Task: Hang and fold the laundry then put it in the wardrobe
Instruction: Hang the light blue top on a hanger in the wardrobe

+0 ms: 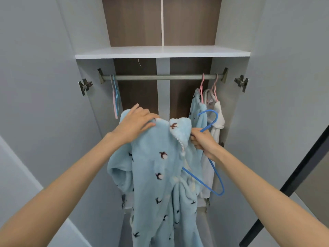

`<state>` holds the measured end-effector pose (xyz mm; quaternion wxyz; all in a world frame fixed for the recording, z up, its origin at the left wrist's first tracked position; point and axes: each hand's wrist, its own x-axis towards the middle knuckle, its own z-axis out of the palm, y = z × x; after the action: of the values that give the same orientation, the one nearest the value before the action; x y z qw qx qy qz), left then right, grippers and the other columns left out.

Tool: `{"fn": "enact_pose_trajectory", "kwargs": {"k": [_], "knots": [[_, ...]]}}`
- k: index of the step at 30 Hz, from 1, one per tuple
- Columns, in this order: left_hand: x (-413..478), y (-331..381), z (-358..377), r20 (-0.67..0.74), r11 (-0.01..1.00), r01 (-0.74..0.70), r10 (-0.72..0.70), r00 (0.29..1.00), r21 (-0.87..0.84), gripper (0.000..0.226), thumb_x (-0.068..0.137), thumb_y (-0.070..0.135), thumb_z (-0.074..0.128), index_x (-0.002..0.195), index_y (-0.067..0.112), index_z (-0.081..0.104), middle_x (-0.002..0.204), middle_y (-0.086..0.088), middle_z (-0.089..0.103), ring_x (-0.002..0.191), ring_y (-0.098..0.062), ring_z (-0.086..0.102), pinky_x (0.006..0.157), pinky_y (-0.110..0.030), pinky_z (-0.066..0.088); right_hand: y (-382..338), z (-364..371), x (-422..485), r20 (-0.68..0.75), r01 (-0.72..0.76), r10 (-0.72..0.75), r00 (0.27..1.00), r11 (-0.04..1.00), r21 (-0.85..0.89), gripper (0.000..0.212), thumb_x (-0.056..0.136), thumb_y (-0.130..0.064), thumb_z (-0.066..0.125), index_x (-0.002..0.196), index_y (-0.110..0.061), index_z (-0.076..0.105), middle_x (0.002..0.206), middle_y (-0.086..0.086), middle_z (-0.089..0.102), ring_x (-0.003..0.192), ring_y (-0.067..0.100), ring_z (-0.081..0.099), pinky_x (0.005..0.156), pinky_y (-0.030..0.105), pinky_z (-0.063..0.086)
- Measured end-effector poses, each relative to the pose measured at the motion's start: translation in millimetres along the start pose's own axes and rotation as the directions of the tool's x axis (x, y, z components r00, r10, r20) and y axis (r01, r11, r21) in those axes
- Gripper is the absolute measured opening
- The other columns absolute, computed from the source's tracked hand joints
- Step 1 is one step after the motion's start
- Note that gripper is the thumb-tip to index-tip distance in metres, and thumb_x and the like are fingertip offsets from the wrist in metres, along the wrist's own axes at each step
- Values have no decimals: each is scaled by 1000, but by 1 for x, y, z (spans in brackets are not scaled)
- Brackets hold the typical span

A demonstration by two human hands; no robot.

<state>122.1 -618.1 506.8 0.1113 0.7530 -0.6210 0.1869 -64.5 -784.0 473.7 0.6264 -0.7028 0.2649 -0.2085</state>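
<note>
One pale-blue fleece garment (160, 175) hangs at centre frame: our left hand (137, 122) grips its shoulder, our right hand (203, 139) grips the blue hanger (217, 175) beside its collar. Above, we see the wardrobe rail (160, 77) carrying hung garments (219, 113) at upper right.

The robe (156, 168) is thick, fluffy pale blue fleece with a matt nap, stitched with small dark bird motifs and edged with a line of white beads. The hanger (220, 194) is thin and smooth, with a blue plastic look. The rail (160, 77) is dull grey metal, and the hinges (241, 82) are metal with a slight shine. The shelf (160, 52) and doors (35, 68) are smooth, matt, off-white board. The back panel (135, 22) shows brown wood grain. The white garment (218, 120) looks like soft, towel-like cloth on pink hangers (202, 90).
</note>
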Motion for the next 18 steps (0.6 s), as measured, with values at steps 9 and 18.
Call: {"fn": "enact_pose_trajectory", "kwargs": {"k": [9,18], "knots": [[15,19,5,-39,998,-52,53,998,19,60,91,58,14,89,20,61,83,10,60,81,-12,54,70,-28,35,-10,-8,2,1,80,-80,997,996,27,53,94,-15,52,44,-20,33,41,-6,26,35,6,19,36,16,21],[29,20,-9,-41,883,124,-159,986,-453,34,101,36,32,124,24,54,109,14,60,96,-6,59,89,-37,49,-21,1,10,-39,135,-134,990,990,34,47,90,-8,50,49,-17,30,41,-4,27,36,8,18,37,17,18]]}}
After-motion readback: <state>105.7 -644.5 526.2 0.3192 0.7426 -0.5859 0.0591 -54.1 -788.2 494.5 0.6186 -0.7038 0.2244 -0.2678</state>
